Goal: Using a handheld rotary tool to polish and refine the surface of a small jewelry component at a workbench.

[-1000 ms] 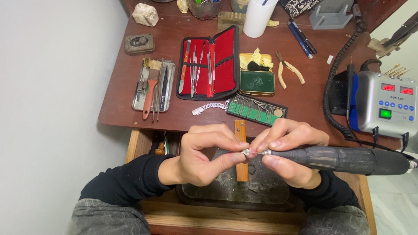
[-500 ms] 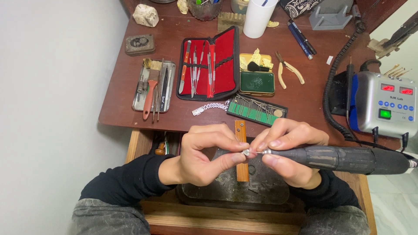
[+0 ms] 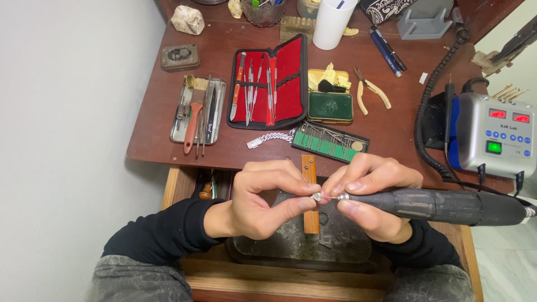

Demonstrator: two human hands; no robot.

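Rotary handpiece (image 3: pixel 442 205), dark and cylindrical, long axis lying nearly level across the view, from the right edge toward the centre; its slim bit points to the person's left, tip meeting a small pale workpiece (image 3: pixel 317 197) just in front of the body, above a dark tray (image 3: pixel 302 246); right hand (image 3: pixel 372 196) closed around the front end of the handpiece, fingers wrapped over the top, thumb beneath; left hand (image 3: pixel 263 198) clamped on the workpiece, pinched between thumb and forefinger; an upright wooden peg (image 3: pixel 309 193) stands directly behind the two hands; farther back on the brown worktop (image 3: pixel 156 128), an open red-lined tool case (image 3: pixel 268 84), a green bur rack (image 3: pixel 329 142), a green tin (image 3: pixel 330 106), pliers (image 3: pixel 370 94) and a metal tray of hand tools (image 3: pixel 197 110); at right, a grey control box (image 3: pixel 492 134) with a coiled black cord (image 3: pixel 430 112).
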